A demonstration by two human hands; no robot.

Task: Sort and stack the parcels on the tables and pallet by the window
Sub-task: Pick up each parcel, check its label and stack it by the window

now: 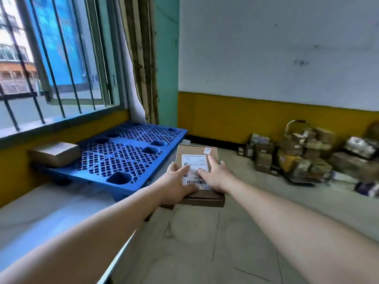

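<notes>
Holding a flat brown parcel point(202, 175) out in front of me, I have my left hand point(178, 181) gripping its left edge and my right hand point(215, 176) pressed flat on its white shipping label point(194, 160). It hangs just beside the blue pallet point(123, 154) under the window point(57, 58). Another box point(55, 153) sits on the pallet's far-left corner, and a parcel pile point(297, 154) lies against the wall.

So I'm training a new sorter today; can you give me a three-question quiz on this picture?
1. True or false: both hands grip the flat labelled parcel.
2. What already lies on the blue pallet?
A) one brown box
B) a bag
C) nothing
3. Where is the big heap of parcels?

Key:
1. True; left hand and right hand hold it.
2. A, the brown box at its window-side corner.
3. On the floor by the yellow-striped wall.
</notes>
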